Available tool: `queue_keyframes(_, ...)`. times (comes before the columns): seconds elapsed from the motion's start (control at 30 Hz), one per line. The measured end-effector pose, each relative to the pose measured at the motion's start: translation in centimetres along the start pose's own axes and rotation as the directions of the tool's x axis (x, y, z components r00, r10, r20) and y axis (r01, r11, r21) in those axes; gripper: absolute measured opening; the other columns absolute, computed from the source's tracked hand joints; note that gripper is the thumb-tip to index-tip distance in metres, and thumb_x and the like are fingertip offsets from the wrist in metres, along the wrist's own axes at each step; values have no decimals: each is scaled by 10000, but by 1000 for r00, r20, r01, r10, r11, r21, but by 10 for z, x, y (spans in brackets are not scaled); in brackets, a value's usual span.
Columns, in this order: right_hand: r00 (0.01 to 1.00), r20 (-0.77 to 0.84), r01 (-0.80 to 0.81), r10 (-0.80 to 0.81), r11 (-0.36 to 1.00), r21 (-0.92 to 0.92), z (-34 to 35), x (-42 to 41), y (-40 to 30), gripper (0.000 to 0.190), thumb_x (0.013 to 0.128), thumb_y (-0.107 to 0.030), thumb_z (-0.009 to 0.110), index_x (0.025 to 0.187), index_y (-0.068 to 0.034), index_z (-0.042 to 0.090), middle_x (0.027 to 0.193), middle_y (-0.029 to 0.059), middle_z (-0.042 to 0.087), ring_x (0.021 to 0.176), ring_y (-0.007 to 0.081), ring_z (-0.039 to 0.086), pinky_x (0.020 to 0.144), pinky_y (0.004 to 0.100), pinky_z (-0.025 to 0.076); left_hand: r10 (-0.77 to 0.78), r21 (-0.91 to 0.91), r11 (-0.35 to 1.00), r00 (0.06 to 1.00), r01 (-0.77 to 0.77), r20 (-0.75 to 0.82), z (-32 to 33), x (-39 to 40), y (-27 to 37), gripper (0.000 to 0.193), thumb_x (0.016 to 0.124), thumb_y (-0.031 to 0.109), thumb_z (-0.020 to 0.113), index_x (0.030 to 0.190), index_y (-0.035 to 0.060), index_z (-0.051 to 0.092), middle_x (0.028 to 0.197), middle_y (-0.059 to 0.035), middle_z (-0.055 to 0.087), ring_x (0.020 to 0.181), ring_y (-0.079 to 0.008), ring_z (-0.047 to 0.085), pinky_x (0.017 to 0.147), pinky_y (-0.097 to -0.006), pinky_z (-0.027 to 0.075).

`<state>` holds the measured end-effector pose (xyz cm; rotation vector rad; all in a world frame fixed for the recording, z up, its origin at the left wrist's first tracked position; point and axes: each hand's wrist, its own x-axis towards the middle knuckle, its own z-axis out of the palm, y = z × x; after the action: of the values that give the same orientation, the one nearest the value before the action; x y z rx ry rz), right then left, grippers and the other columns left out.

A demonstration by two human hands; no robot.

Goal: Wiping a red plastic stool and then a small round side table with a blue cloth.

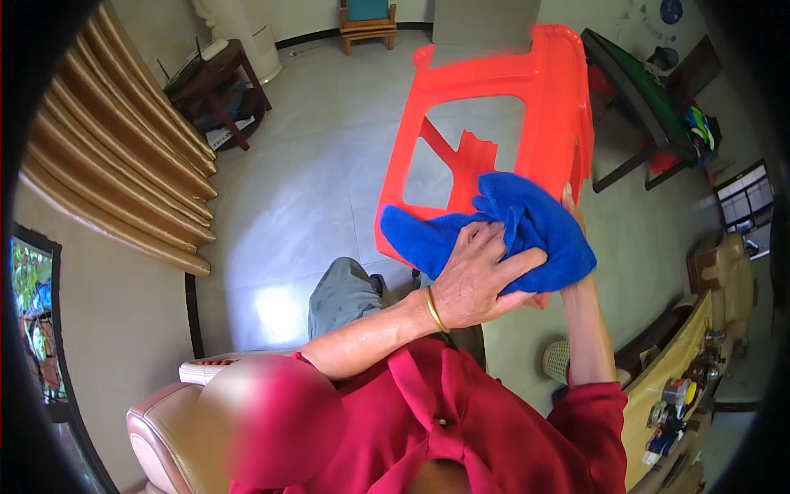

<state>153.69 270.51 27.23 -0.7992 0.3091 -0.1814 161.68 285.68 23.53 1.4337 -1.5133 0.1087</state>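
Observation:
A red plastic stool [552, 117] is tilted up in front of me, its open side frame and legs facing the room. My left hand [478, 278], with a gold-coloured bangle at the wrist, grips a bunched blue cloth [546, 231] against the near end of the stool. The cloth drapes to both sides of that hand. On the right, my right hand [574, 210] holds the stool's edge, with fingers showing above the cloth; the cloth hides most of this hand.
Gold curtains [129, 148] and a dark wooden side table [216, 86] are at left. A green-topped table [648, 92] stands at upper right, a wicker-like basket [557, 360] at lower right beside a long table with jars [648, 376]. An armchair [166, 420] is at lower left.

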Motion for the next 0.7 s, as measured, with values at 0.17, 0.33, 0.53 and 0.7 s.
queue_keyframes(0.17,949,-238,141,-209,951,-275,-34,-3,-1,557,942,-438,334,1210,38,439,1114,142,566,958,214,594,817,311,506,-81,51,995,992,86,-94,-3,-33,-28,476,600,286,694,1036,149,564,997,-151,509,1013,-341,458,881,-465,305)
queue_keyframes(0.33,871,-293,239,-394,862,-448,-31,7,3,465,944,-393,380,1164,0,495,1101,88,577,951,143,579,840,289,479,-406,19,904,874,426,-267,-22,-80,-96,396,677,174,643,1042,68,531,940,-176,549,897,-350,508,773,-410,399)
queue_keyframes(0.53,852,-228,315,-472,809,-496,-31,38,15,419,947,-354,404,1067,20,549,1051,39,585,952,112,537,867,264,414,-519,-95,842,748,532,-414,-21,-83,-140,375,745,161,617,1073,29,493,932,-210,558,867,-364,550,769,-385,440)
queue_keyframes(0.7,896,12,138,-443,252,-958,-44,35,25,451,951,-384,373,879,41,506,784,67,504,756,136,475,719,282,401,-682,-283,717,555,637,-477,-20,-80,-156,367,777,197,621,1074,30,484,901,-218,573,855,-323,571,763,-365,447)
